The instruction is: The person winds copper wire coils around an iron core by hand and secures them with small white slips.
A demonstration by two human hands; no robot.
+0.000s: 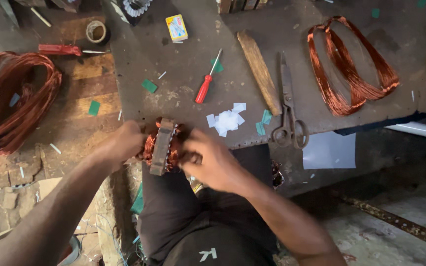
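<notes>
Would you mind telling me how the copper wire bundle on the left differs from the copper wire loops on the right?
The copper wire bundle is a thick, dense, darker hank lying on the wooden boards; the copper wire loops are thinner, brighter strands on the grey metal bench. The bundle forms one rounded ring, while the loops are pinched into long, narrow ovals. Both are bare copper-coloured wire, and neither hand touches them.

We look down on a dark, stained workbench whose front edge runs above a rough, dusty concrete floor. To its left sits a worn wooden surface of scuffed planks, and below that we see broken brick and rubble. A white pipe juts in at the right beneath the bench edge, and a rusty metal bar lies slantwise on the floor. Soft, dim daylight falls evenly, without hard shadows.
</notes>
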